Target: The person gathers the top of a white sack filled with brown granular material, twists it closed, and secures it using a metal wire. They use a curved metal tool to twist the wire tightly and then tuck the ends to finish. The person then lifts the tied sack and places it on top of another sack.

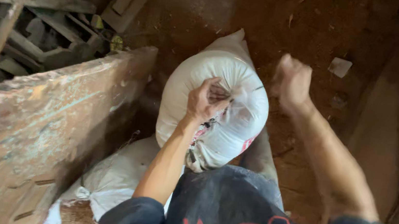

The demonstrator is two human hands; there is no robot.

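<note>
White sack, beside the wooden plank, is bunched in the left hand; right hand is fisted above, blurred, possibly pulling string. One-handed hold may slip, spilling it.

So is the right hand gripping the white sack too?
No, the right hand is a raised fist off to the side of the white sack, while only the left hand clutches its gathered fabric.

Dark navy shirt, red print, short sleeves.
</note>
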